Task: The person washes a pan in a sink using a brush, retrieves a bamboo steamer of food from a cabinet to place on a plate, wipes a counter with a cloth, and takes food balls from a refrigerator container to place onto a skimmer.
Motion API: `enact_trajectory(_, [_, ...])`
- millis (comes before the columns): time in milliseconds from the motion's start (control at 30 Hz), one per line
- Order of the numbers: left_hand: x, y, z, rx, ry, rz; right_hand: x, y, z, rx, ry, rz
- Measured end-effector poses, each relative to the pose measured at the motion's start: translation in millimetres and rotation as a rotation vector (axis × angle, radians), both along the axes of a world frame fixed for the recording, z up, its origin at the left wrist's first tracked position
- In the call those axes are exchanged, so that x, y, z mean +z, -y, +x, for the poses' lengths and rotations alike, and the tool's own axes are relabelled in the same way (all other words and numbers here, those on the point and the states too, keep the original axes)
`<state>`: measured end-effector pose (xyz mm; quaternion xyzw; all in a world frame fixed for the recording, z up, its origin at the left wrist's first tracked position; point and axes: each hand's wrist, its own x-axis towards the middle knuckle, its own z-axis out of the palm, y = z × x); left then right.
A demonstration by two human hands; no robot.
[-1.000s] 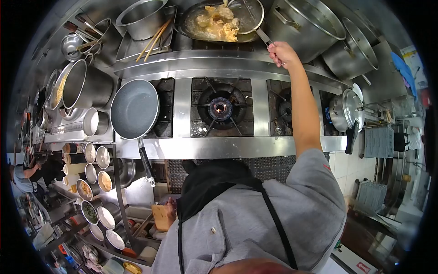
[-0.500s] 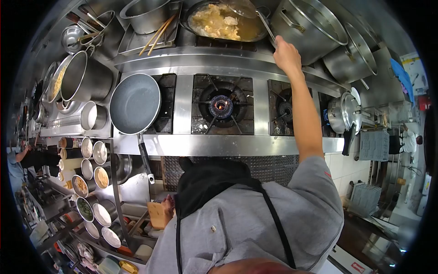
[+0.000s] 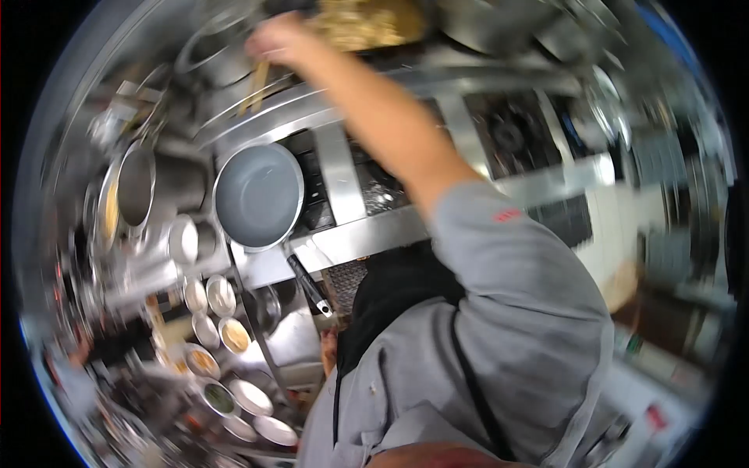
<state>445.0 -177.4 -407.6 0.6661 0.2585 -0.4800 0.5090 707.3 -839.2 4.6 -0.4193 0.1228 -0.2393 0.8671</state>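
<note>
My right hand (image 3: pixel 277 37) is stretched over the top left of the head view, blurred by motion. It covers the upper ends of a pair of wooden chopsticks (image 3: pixel 256 87); whether the fingers grip them is not clear. To its right, a wide pan of yellowish food in liquid (image 3: pixel 363 27) runs off the top edge. My left hand (image 3: pixel 329 349) hangs low beside the black apron, mostly hidden, just below the end of the frying pan's handle. That grey frying pan (image 3: pixel 259 195) sits on the left burner with its handle toward me.
Large steel pots (image 3: pixel 499 23) stand at the back right. A deep steel pot (image 3: pixel 160 187) is on the left, above several small metal tubs of ingredients (image 3: pixel 234 335). The stove's steel front edge (image 3: pixel 351 238) runs across the middle. A lidded pot (image 3: pixel 605 109) is at the right, blurred.
My right hand has left the handle of the metal utensil over the wide pan and swung left to the chopsticks. The view has tilted; my left hand stays low.
</note>
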Motion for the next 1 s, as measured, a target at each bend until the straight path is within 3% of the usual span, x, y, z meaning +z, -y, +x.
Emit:
enact_trajectory(100, [19.6, 6.1, 43.5, -0.138, -0.007, 0.032, -7.5, -21.6, 82.8, 0.006, 0.121, 0.216])
enact_trajectory(167, [32.5, 12.3, 64.0, -0.21, -0.006, 0.058, -6.7, -41.6, 73.7, 0.25, -0.017, 0.519])
enact_trajectory(200, [39.4, 16.4, 73.4, -0.245, 0.002, 0.07, 6.9, -75.0, 24.2, 0.079, -0.022, 0.343])
enact_trajectory(233, [42.8, 24.8, 79.8, -0.27, 0.006, 0.077, -0.6, -94.2, -25.1, 0.167, 0.025, 0.065])
enact_trajectory(267, [47.3, 34.7, 87.5, -0.308, 0.015, 0.082, -0.7, -122.6, -94.2, 0.063, 0.063, -0.196])
enact_trajectory(333, [52.5, 68.5, 97.3, -0.394, 0.025, 0.074, -83.1, -154.3, -183.9, 0.303, 0.313, -0.521])
enact_trajectory(367, [54.1, 88.8, 98.7, -0.44, 0.029, 0.067, -148.7, -162.6, -221.0, 0.165, 0.258, -1.255])
enact_trajectory(400, [56.6, 110.4, 99.2, -0.492, 0.034, 0.059, -164.4, -170.2, -307.9, 0.526, -0.043, -0.964])
enact_trajectory(433, [58.3, 134.1, 94.8, -0.557, 0.042, 0.05, -188.7, -176.6, -396.0, 0.361, -0.296, -0.892])
enact_trajectory(467, [62.3, 159.5, 88.5, -0.621, 0.053, 0.04, -230.6, -185.9, -468.8, 0.025, -0.391, -1.014])
enact_trajectory(500, [65.5, 186.7, 77.7, -0.694, 0.062, 0.029, -228.9, -184.2, -538.3, 0.162, -0.954, -0.861])
enact_trajectory(533, [69.2, 216.8, 62.8, -0.77, 0.073, 0.012, -264.5, -193.2, -620.8, 0.007, -0.976, -0.868])
enact_trajectory(600, [79.4, 279.6, 15.3, -0.928, 0.1, -0.028, -253.2, -202.3, -744.7, 0.114, -1.203, -0.836])
enact_trajectory(667, [96.9, 343.0, -48.6, -1.119, 0.154, -0.076, -274.6, -211.3, -844.3, 0.073, -1.252, -0.589])
enact_trajectory(733, [119.0, 412.1, -128.7, -1.384, 0.275, -0.101, -283.2, -211.2, -909.3, -0.066, -1.556, -0.533])
enact_trajectory(767, [132.3, 446.2, -170.4, -1.548, 0.371, -0.087, -284.5, -214.8, -936.3, -0.302, -1.672, -0.453])
enact_trajectory(800, [146.9, 482.6, -215.2, -1.793, 0.527, 0.019, -261.2, -200.7, -956.7, -0.369, -1.698, -0.301])
enact_trajectory(867, [182.1, 558.8, -311.3, -2.209, 0.797, 0.235, -263.5, -179.3, -993.2, -0.869, -1.685, -0.227])
enact_trajectory(900, [182.1, 593.2, -349.4, -2.157, 0.773, -0.134, -272.4, -157.6, -1014.5, -0.843, -1.724, -0.138])
enact_trajectory(967, [189.5, 668.5, -432.8, -2.111, 0.682, -0.815, -255.0, -113.1, -1052.1, -0.889, -1.659, -0.466])
enact_trajectory(1000, [223.8, 707.2, -485.8, -2.18, 0.629, -0.817, -246.4, -84.8, -1073.0, -0.879, -1.617, -0.66])
